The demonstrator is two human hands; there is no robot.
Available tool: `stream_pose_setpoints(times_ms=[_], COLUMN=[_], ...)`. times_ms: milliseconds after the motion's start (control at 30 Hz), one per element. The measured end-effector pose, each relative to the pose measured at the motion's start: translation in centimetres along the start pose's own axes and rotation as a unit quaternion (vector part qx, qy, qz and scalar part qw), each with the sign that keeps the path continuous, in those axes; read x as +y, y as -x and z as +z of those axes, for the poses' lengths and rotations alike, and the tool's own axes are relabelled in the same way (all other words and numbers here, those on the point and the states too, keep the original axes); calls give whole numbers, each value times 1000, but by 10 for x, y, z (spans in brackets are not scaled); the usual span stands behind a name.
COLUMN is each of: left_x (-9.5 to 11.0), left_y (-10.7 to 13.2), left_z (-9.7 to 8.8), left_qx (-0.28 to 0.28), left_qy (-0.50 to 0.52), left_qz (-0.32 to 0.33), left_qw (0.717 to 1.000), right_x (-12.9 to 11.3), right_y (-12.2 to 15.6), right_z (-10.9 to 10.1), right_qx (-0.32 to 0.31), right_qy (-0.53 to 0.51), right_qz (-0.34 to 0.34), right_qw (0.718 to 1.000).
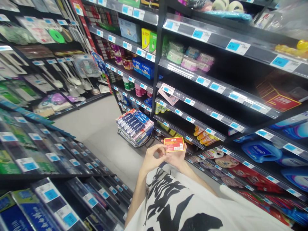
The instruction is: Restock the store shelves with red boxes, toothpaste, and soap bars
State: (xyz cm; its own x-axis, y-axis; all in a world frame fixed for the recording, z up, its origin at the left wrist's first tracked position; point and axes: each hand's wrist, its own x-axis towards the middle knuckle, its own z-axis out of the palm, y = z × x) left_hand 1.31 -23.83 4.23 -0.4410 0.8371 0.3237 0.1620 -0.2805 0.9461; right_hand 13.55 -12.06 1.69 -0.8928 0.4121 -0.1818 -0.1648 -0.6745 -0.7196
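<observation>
Before stocked shelves (203, 108), a person is holding a small red box (173, 144), its long axis running left to right. The right hand (177, 158) is cupping it from behind and below; the left hand (152, 157) is curling half closed from the box's left, fingertips meeting that edge, whether gripping one cannot tell. The box is hiding most right-hand fingers, and its fine print is blurring past reading.

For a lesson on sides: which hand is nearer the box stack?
Left. In the picture, the left hand is below and right of the box stack; the right hand is farther right. Neither touches it.
</observation>
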Motion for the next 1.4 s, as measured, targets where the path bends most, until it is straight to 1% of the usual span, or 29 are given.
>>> stream_pose_setpoints(times_ms=[100, 200, 267, 333, 400, 500, 600, 700, 767, 867, 967, 1100, 1233, 1400], left_x=[-2, -4, -5, -4, -3, -2, -4, -5, -7, -12, -21, -30, -30, -31], left_y=[2, 2, 1, -1, -2, -2, 0, 1, 1, 2, 2, 2, 2, 2], left_z=[1, 1, 1, 1, 0, -2, -4, -5, -4, -4, -4, -6, -8, -10], left_qx=[15, 25, 29, 24, -2, -42, -37, -7, 18, 41, 41, 31, 29, 31], left_qy=[4, -10, -44, -88, -121, -131, -116, -95, -79, -48, -24, -13, -12, 6], left_qz=[-7, -17, -10, 10, 32, 49, 50, 42, 26, -6, -29, -39, -46, -54], left_qw=[1000, 999, 999, 996, 992, 989, 991, 995, 996, 998, 998, 999, 998, 998], right_x=[-1, -1, 0, 2, 4, 6, 6, 6, 6, 5, 1, -4, -3, 0], right_y=[1, 1, -1, -2, -2, 1, 2, 0, -3, -6, -6, -5, -4, -5], right_z=[0, 1, 1, 1, 1, 2, 6, 11, 15, 19, 22, 20, 17, 17], right_qx=[-13, -3, 0, 0, 8, 24, 59, 130, 169, 196, 196, 175, 152, 147], right_qy=[-92, -102, -75, -31, 27, 92, 97, 80, 65, 43, 34, 51, 59, 59], right_qz=[44, 44, 28, 8, -2, 12, 10, -7, -11, -14, -42, -84, -83, -78], right_qw=[995, 994, 997, 1000, 1000, 995, 993, 988, 983, 980, 979, 980, 983, 984])
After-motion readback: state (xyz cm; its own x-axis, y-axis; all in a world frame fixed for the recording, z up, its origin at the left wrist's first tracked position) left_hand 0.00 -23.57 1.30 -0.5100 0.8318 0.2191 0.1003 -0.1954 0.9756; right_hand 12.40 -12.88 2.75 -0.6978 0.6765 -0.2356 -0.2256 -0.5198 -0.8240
